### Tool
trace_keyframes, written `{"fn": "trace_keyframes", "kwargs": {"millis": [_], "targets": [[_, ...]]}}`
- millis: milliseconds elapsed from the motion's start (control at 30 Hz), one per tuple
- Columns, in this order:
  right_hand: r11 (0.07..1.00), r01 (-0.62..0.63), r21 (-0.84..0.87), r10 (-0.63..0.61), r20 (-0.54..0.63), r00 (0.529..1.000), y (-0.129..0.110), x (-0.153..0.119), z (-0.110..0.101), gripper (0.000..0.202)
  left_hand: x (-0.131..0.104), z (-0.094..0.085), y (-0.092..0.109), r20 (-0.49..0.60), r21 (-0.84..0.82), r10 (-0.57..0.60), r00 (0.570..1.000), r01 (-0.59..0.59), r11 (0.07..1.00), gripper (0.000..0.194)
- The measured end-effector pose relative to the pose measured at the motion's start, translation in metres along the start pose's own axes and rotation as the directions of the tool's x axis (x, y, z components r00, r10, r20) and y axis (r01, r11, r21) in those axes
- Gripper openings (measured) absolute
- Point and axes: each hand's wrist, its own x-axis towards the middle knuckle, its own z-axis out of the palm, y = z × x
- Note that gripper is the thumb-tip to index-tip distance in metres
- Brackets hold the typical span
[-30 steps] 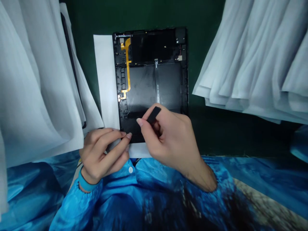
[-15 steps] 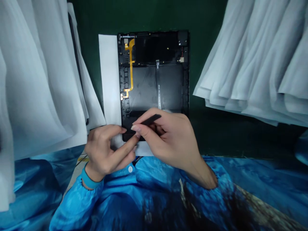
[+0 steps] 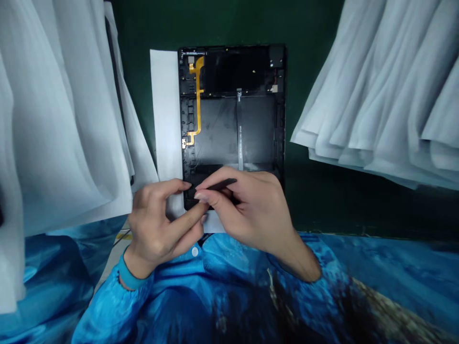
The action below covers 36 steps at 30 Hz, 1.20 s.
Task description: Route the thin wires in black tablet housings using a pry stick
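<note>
An opened black tablet [image 3: 218,129] lies with its inside facing up, showing an orange flex cable [image 3: 198,105], dark flat battery panels and a grey ribbon [image 3: 240,138]. My right hand [image 3: 251,208] pinches a slim black stick-like tool [image 3: 222,184] between thumb and fingers, over the tablet's near edge. The tool's tip is hidden by my fingers. My left hand [image 3: 161,215] rests at the near left corner with fingers apart. One fingertip touches the frame there, and another meets the right hand's fingertips.
White paper [image 3: 165,110] lies under the tablet on the dark green table [image 3: 229,21]. Stacked white sheets or sleeves [image 3: 60,110] stand at the left, with dark edges between some. More white layers [image 3: 380,91] fan out at the right.
The black tool now lies a little flatter in my right hand. A left fingertip has moved slightly up along the frame. The whole view has shifted slightly.
</note>
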Motion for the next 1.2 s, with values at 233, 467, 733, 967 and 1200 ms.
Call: {"fn": "trace_keyframes", "kwargs": {"millis": [233,467,733,967,1200], "targets": [[0.998,0.029,0.059,-0.029,-0.005,1.0,0.0018,-0.001,-0.0018,0.009,0.0002,0.0011,-0.0002,-0.012,0.003,0.016,1.0,-0.016,1.0,0.034],[0.999,0.026,0.027,-0.026,-0.003,1.0,0.0005,-0.0006,-0.0018,0.009,0.002,0.0009,0.0014,-0.024,-0.029,0.013,1.0,-0.014,0.999,0.033],[1.0,0.01,0.03,-0.01,0.001,1.0,0.001,0.0002,-0.0027,0.009,0.0019,-0.0001,0.0002,-0.004,-0.028,0.02,1.0,-0.02,0.999,0.033],[1.0,-0.003,0.021,0.003,0.015,1.0,-0.0003,-0.0001,-0.0024,0.008,0.0017,0.0001,0.0001,-0.004,-0.026,0.021,1.0,-0.021,0.999,0.033],[1.0,0.008,0.018,-0.008,0.005,1.0,0.0015,0.0012,-0.0016,0.011,0.0015,-0.0029,-0.001,0.021,-0.05,0.022,1.0,-0.021,0.999,0.031]]}}
